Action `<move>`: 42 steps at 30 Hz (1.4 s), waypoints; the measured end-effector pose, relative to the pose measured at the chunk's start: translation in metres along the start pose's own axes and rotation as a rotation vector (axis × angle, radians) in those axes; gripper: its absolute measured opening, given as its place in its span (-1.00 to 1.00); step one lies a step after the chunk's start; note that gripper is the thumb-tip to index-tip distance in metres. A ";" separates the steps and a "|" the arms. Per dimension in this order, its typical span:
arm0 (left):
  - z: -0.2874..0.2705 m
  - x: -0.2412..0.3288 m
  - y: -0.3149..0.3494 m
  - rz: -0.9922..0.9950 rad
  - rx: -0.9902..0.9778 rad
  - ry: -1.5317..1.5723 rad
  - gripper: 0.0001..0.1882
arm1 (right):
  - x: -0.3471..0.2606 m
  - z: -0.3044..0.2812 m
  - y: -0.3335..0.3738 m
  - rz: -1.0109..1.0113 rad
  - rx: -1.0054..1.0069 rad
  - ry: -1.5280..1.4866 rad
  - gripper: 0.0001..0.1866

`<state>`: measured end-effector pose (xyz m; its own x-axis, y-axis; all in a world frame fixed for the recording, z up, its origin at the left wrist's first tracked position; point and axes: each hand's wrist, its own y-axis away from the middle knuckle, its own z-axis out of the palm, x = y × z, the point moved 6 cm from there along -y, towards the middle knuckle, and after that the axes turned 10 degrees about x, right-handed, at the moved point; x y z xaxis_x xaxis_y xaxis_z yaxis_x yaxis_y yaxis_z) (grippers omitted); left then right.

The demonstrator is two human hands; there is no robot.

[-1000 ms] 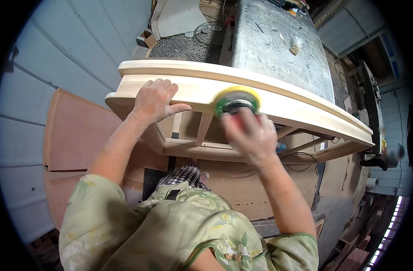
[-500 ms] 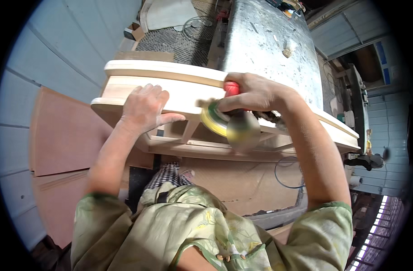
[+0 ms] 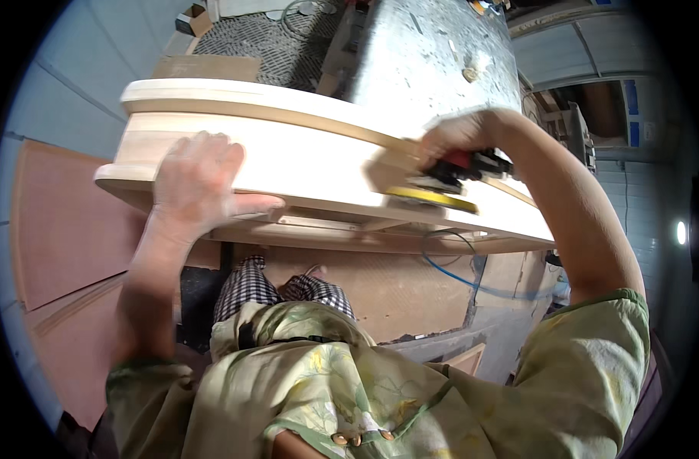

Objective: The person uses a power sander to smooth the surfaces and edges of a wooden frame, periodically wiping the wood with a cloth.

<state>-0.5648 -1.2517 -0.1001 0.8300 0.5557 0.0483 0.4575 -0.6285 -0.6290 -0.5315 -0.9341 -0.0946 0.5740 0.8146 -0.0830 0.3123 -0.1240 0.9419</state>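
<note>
A long pale wooden piece (image 3: 303, 161) with rounded, stepped edges and an open frame beneath lies across in front of me. My left hand (image 3: 200, 180) rests on its left part, fingers laid over the face and thumb stretched along the near edge. Farther right, my right hand (image 3: 464, 138) is wrapped round a disc sander (image 3: 432, 199) with a red and black body and a yellow-rimmed pad. The sander is tilted at the wood's near edge; whether the pad touches it I cannot tell. Motion blurs the right fingers.
A scuffed grey worktable (image 3: 433, 53) extends behind the wood. Pinkish boards (image 3: 78, 222) lean by the left wall. A blue hose (image 3: 449, 271) hangs below the piece on the right. Brown sheeting (image 3: 395, 291) covers the floor, and a small open box (image 3: 194, 21) stands at the far left.
My right hand has carried the sander rightward along the wood, and its pad has turned from facing me to nearly edge-on. The view has shifted; the left hand stays on the wood.
</note>
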 end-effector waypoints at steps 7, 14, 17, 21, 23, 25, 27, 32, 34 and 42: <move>0.004 -0.009 0.006 0.028 -0.021 0.008 -0.32 | -0.005 -0.002 0.001 -0.152 -0.051 0.021 -0.74; 0.001 -0.043 0.027 -0.163 -0.296 -0.032 -0.06 | 0.280 -0.040 0.039 0.387 0.110 0.064 -0.63; -0.002 -0.046 0.027 -0.187 -0.366 -0.093 -0.04 | 0.376 -0.054 0.052 0.682 0.204 0.253 -0.71; 0.004 0.000 0.011 -0.278 -0.245 0.035 -0.16 | 0.402 -0.056 0.046 0.669 0.153 0.255 -0.62; 0.035 0.085 -0.023 -0.092 -0.191 0.158 -0.29 | 0.360 -0.047 0.037 0.512 0.100 0.218 -0.70; 0.064 0.202 -0.065 0.111 -0.199 0.122 -0.47 | 0.300 -0.032 0.021 0.252 0.076 0.108 -0.70; 0.081 0.260 -0.075 0.191 -0.003 0.195 -0.47 | 0.239 -0.017 0.011 -0.025 -0.001 0.026 -0.64; 0.077 0.254 -0.074 0.165 -0.007 0.160 -0.49 | 0.201 -0.003 0.049 -0.144 0.202 0.052 -0.51; 0.080 0.248 -0.078 0.157 -0.016 0.142 -0.48 | 0.252 -0.016 0.060 -0.060 0.306 0.133 -0.46; 0.105 0.277 -0.102 0.221 -0.094 0.173 -0.60 | 0.495 -0.006 0.123 0.155 1.069 -0.138 -0.38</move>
<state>-0.4153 -0.9770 -0.1038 0.9511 0.3039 0.0553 0.2808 -0.7761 -0.5647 -0.2140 -0.5425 -0.0180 0.7234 0.6850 -0.0863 0.6876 -0.7033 0.1806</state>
